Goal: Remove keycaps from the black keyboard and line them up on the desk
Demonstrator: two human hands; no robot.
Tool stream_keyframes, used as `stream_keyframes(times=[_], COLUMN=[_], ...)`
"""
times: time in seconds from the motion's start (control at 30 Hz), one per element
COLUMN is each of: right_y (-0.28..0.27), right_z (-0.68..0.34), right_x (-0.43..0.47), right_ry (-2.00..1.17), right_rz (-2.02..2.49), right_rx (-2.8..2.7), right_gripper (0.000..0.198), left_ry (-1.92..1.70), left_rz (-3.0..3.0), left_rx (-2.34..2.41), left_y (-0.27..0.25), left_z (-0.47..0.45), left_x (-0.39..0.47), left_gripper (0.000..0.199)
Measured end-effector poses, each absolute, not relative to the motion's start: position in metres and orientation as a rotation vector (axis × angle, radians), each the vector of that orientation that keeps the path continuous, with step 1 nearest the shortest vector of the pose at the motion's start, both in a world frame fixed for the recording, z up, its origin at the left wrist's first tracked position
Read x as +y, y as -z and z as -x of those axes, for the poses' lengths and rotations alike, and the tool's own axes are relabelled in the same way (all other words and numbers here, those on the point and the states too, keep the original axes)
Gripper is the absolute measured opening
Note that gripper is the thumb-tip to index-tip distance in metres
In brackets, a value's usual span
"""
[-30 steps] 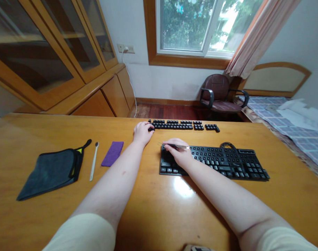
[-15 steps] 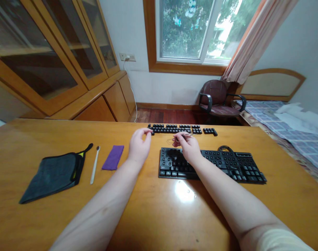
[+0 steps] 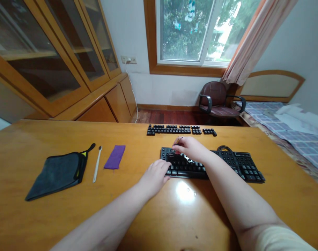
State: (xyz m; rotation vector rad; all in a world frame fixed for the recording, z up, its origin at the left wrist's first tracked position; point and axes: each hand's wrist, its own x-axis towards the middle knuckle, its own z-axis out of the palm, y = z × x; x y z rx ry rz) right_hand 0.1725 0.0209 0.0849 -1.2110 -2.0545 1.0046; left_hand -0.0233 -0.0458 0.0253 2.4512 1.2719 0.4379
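Observation:
A black keyboard (image 3: 228, 164) lies on the wooden table, with keycaps absent from part of its upper left area. My left hand (image 3: 156, 174) grips the keyboard's lower left corner, fingers over the keys and thumb at the front edge. Above the keyboard's left half, my right hand (image 3: 189, 148) is closed around a thin wire keycap puller (image 3: 177, 152), pointing down at the keys. The puller's tip is hard to make out against the black keys. Loose black keycaps (image 3: 171, 129) lie in sorted rows along the table's far edge.
Left of the keyboard lie a purple cloth (image 3: 115, 157), a white toothbrush (image 3: 97, 165) and a dark grey cloth (image 3: 58, 175). A coiled cable (image 3: 224, 148) sits behind the keyboard. Beyond the table stand an office chair (image 3: 215, 96), a bed (image 3: 287, 113) and a glass-fronted cabinet (image 3: 67, 94).
My left hand has moved from the keycap rows down to the keyboard's lower left corner. My right hand has turned the keycap puller downward over the keys.

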Motion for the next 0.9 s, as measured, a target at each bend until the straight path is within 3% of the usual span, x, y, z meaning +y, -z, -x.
stream_keyframes(times=[0.17,0.43,0.53,0.7,0.9], right_y=[-0.083,-0.077,-0.075,-0.071,-0.064], right_z=[-0.169,-0.15,-0.143,-0.136,-0.132], right_x=[0.017,0.007,0.004,0.002,0.004], right_ry=[-0.916,-0.88,-0.813,-0.729,-0.743], right_rz=[1.233,1.204,1.192,1.172,1.118], right_rx=[-2.134,-2.182,-2.192,-2.204,-2.203], right_gripper=[0.016,0.016,0.015,0.015,0.012], left_ry=[-0.372,-0.25,-0.314,-0.528,-0.507], left_rz=[-2.45,-2.471,-2.426,-2.41,-2.34], left_rx=[1.337,1.4,1.385,1.2,1.149], left_y=[-0.038,-0.055,-0.054,-0.037,-0.015], left_z=[0.031,0.05,0.053,0.054,0.059], left_x=[-0.046,-0.047,-0.04,-0.024,-0.012], left_gripper=[0.027,0.034,0.044,0.077,0.091])
